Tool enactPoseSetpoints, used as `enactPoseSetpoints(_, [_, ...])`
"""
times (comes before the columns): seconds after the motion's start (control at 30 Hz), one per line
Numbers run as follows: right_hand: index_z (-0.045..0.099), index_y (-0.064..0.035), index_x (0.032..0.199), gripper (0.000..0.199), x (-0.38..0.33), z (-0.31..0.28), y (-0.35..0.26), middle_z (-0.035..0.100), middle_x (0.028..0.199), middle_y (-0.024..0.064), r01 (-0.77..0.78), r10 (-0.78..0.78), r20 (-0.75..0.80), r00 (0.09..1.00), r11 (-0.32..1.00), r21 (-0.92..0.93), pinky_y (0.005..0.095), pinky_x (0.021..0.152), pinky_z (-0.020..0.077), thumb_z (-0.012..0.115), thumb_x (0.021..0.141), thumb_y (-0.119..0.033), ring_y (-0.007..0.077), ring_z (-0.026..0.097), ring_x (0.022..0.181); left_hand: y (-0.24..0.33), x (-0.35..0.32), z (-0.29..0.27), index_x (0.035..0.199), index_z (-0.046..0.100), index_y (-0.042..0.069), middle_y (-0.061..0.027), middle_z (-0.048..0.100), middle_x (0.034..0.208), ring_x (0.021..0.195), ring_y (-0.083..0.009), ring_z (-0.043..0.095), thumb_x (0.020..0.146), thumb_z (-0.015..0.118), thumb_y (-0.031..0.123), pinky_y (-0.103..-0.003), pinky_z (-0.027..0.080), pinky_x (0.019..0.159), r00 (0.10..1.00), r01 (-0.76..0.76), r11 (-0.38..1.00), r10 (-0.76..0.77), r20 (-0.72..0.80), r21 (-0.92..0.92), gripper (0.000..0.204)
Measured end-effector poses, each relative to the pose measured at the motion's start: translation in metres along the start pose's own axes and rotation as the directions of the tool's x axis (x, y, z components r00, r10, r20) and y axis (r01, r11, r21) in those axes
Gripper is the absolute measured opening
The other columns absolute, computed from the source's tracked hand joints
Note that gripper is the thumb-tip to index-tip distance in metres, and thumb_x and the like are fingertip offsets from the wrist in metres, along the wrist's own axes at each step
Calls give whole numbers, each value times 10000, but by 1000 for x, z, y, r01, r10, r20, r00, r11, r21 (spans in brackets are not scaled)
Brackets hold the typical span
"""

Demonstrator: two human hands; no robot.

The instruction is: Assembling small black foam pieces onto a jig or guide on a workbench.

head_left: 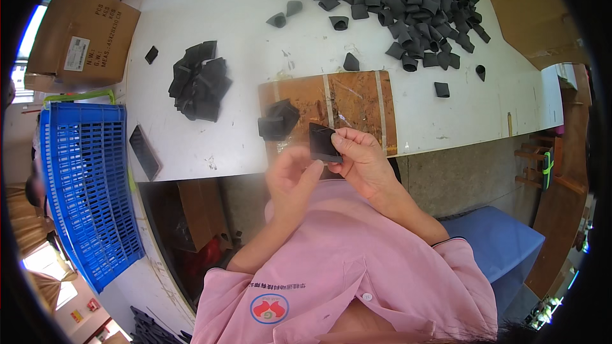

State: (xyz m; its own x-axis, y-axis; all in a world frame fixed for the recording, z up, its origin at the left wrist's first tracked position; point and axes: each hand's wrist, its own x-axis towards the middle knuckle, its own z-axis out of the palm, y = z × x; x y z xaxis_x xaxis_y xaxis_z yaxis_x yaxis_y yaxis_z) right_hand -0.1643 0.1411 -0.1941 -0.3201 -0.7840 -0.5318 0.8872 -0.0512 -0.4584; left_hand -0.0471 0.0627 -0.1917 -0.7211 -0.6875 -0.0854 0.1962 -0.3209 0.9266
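Over the near edge of the table, my right hand (364, 160) pinches a flat black fabric-like piece (322, 142) between thumb and fingers. My left hand (292, 175), slightly blurred, has its fingers curled and its thumb tip at the lower left edge of that same piece. A small stack of similar black pieces (278, 120) lies just beyond my left hand, on the left part of a worn brown board (363, 105). Farther left on the white table (242, 44) sits a larger loose pile of flat black pieces (201, 83).
A big heap of black folded, cup-like pieces (408, 6) covers the far right. Cardboard boxes (95, 38) stand at both sides. A phone (145, 153) lies by the left edge, beside a blue plastic crate (92, 185). A blue stool (497, 239) is at lower right.
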Motion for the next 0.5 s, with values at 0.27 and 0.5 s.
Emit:
enactPoseSetpoints(0.27, [580, -36, 858, 68, 0, -2, 1, 583, 767, -1, 25, -41, -44, 998, 948, -316, 224, 524, 417, 554, 837, -95, 88, 534, 650, -1, 3, 0, 842, 546, -19, -38, 567, 785, 686, -82, 538, 810, 580, 11, -195, 435, 644, 994, 66, 996, -61, -94, 52, 56])
enactPoseSetpoints(0.5, [569, -2, 854, 183, -14, 19, -3, 539, 710, 83, 623, -681, 461, 569, -9, -783, 294, 506, 438, 657, 701, -47, 214, 538, 603, 2, 9, -8, 796, 544, -19, -24, 557, 751, 649, -81, 500, 802, 603, 31, -185, 409, 618, 992, -102, 910, 123, -28, 402, 78])
